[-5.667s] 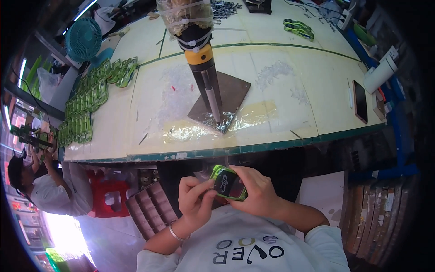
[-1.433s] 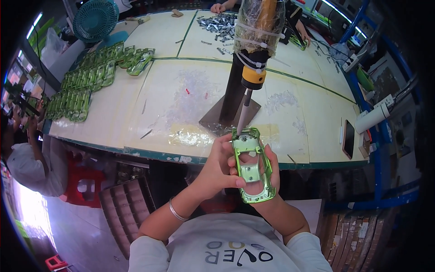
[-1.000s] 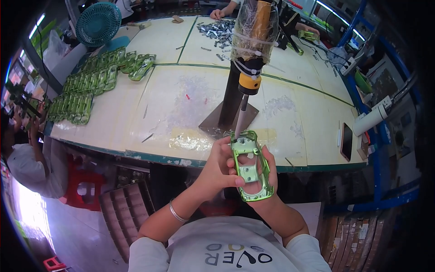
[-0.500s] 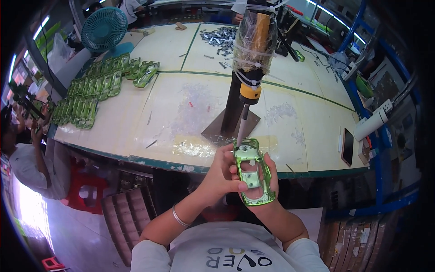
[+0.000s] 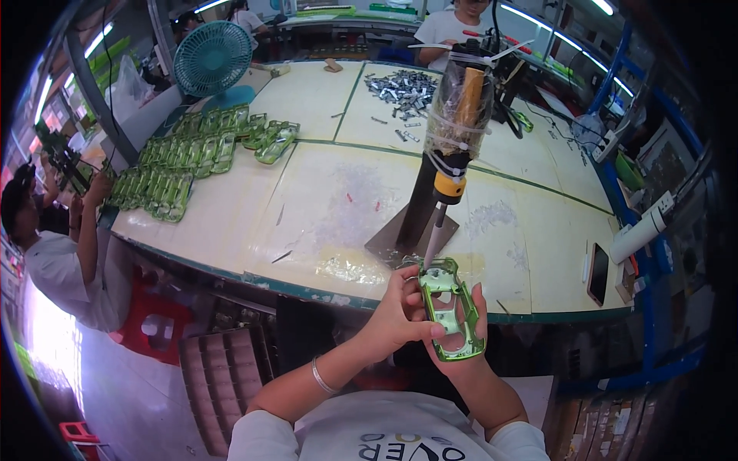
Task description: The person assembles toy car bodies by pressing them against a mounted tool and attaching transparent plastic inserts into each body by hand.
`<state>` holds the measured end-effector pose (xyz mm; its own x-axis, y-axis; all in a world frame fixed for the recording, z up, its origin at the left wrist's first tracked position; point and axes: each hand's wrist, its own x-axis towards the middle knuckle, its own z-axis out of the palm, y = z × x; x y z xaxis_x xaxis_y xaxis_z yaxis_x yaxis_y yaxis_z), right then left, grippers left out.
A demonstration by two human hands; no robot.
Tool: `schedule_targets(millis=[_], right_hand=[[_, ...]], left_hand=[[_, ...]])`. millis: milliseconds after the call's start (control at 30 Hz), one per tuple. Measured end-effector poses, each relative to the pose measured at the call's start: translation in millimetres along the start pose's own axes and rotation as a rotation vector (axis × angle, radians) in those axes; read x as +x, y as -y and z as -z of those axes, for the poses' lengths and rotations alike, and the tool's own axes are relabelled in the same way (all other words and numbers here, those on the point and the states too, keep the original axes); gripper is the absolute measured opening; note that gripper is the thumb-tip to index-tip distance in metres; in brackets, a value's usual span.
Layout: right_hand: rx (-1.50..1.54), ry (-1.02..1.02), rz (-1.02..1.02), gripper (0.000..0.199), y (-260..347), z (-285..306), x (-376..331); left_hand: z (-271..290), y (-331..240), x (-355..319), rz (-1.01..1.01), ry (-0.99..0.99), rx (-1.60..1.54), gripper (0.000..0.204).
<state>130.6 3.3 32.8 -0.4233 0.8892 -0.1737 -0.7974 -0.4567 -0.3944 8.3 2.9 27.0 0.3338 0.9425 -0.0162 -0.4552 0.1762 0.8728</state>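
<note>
My left hand (image 5: 401,315) is closed on the left side of a translucent green toy car body shell (image 5: 443,321), its thumb lying over the lower crosspiece. Cupped under and along the shell's right side, my right hand (image 5: 463,367) grips it too. The shell is tilted with its hollow inside facing up. Above it hangs a power screwdriver (image 5: 450,187) with a yellow collar, wrapped in clear plastic and cable ties on a dark stand. Its shaft (image 5: 435,237) reaches down to the shell's upper left corner; the exact contact is too small to make out.
Rows of green car shells (image 5: 184,154) lie at the left by a teal fan (image 5: 213,58). A pile of small grey parts (image 5: 400,91) sits at the back. A phone (image 5: 597,274) rests at the right edge. Co-workers are at the left (image 5: 69,261) and far side (image 5: 453,34).
The whole view has shifted, so everything appears lower and farther right. Both hands still hold the shell, with the screwdriver's shaft at its upper left corner.
</note>
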Motion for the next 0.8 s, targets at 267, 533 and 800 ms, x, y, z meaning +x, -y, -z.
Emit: schedule_targets(millis=[267,533,800], right_hand=[[-0.032,-0.015,-0.017,0.048,-5.1,14.4,-1.0],[-0.253,-0.035,0.116,0.047,-1.3,2.9,-3.7],[0.093,0.193,-0.318,0.043,18.0,37.1,18.6]], left_hand=[[1.3,5.1,-3.9,-0.039,-0.037,-0.044,0.091],[0.5,11.7,-2.7,-0.067,-0.053,-0.081,0.092],[5.5,23.1,-12.5,-0.102,-0.052,0.064,0.095]])
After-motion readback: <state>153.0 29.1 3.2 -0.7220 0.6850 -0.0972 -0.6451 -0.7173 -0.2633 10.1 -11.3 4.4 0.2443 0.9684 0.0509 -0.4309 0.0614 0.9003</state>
